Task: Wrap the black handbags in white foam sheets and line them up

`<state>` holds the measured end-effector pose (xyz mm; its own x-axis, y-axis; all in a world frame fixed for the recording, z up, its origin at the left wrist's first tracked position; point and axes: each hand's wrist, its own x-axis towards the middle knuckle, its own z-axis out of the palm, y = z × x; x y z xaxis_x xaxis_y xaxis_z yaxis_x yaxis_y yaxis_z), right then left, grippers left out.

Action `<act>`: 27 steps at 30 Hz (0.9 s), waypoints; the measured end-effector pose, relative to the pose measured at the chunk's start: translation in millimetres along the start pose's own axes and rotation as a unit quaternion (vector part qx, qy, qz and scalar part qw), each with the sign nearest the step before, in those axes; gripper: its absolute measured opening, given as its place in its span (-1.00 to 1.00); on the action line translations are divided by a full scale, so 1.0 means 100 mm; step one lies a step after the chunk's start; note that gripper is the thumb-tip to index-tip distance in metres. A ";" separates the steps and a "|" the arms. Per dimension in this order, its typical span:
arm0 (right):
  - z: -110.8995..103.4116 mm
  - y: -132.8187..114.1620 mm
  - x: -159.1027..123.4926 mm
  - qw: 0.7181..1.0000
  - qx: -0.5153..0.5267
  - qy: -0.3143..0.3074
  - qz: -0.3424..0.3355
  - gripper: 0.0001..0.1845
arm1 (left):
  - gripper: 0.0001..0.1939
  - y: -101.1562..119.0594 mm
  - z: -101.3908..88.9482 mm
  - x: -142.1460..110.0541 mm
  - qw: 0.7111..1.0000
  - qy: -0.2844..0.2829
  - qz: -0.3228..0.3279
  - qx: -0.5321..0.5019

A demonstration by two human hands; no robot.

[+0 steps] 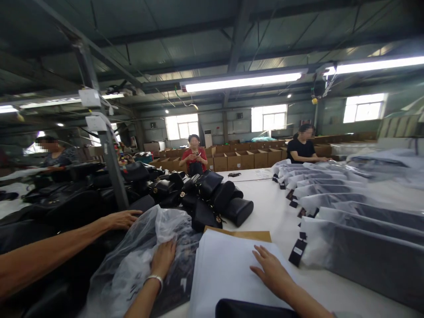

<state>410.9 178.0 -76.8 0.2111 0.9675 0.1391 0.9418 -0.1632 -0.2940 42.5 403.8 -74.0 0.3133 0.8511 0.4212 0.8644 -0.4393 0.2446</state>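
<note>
My left hand (163, 259), with a pale bracelet on the wrist, is closed on a crumpled clear plastic bag (132, 265); its fingertips are partly hidden in the folds. Spread over a stack of white paper sheets (225, 269) is my right hand (272, 270), open and holding nothing, near the sheets' right edge. A black item (251, 309), cut off by the bottom edge of the view, lies on the front of the stack. Brown cardboard (255, 235) shows beneath the paper's far edge. Another person's hand (124, 219) reaches in from the left beside the plastic.
Black handbags (238, 211) are heaped beyond the paper and along the left. Several bags in translucent covers (367, 256), some with black tags (298, 251), stand in a row at right. A metal post (114, 168) rises at left. Co-workers and cardboard boxes (236, 161) are farther back.
</note>
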 end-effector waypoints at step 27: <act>-0.19 0.00 -0.04 0.996 0.005 0.023 -0.083 -0.91 | -0.66 1.35 -0.79 -1.26 0.974 -0.024 0.166 -0.150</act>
<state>415.1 170.1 -59.9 0.0641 0.9709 0.2306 0.9620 0.0013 -0.2729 88.8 214.5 -24.6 0.5794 0.6574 0.4817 0.5606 -0.7505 0.3499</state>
